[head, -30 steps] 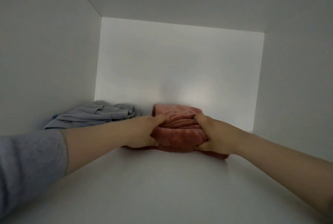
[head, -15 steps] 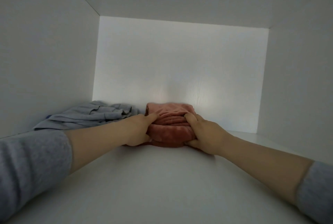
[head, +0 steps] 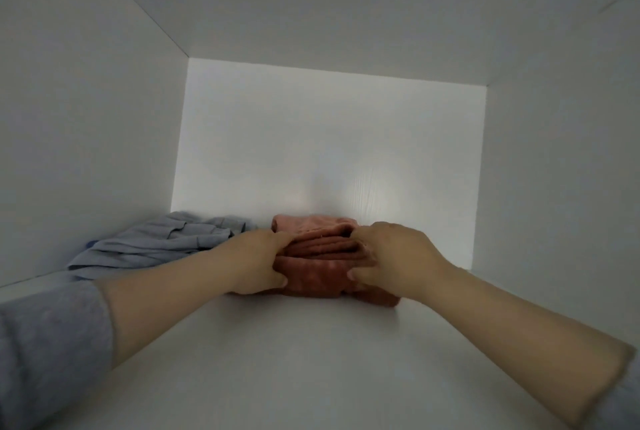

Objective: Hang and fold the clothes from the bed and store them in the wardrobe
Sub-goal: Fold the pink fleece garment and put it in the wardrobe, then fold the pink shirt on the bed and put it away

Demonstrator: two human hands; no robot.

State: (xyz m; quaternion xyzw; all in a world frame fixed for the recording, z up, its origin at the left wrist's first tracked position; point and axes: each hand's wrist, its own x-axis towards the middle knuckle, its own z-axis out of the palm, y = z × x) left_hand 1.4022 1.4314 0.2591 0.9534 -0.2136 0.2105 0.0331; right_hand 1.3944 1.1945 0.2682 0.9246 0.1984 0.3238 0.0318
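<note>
We can read no text, label, brand or number on the pink folded garment [head: 322,277], the grey-blue garment [head: 162,246] or the white wardrobe [head: 329,152].

pink garment [head: 318,272]: ends covered | blue shirt [head: 156,246]: near edge hidden (partly)

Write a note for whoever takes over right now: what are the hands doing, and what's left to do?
Left hand: grips the left end of the folded pink garment, thumb at its front.
Right hand: grips its right end the same way.
Where: the pink garment sits on the wardrobe shelf, near the back wall, beside a grey-blue garment on its left.
Done: both pieces are on the shelf.
Left: let go and draw the hands out; the bed is out of view.
</note>
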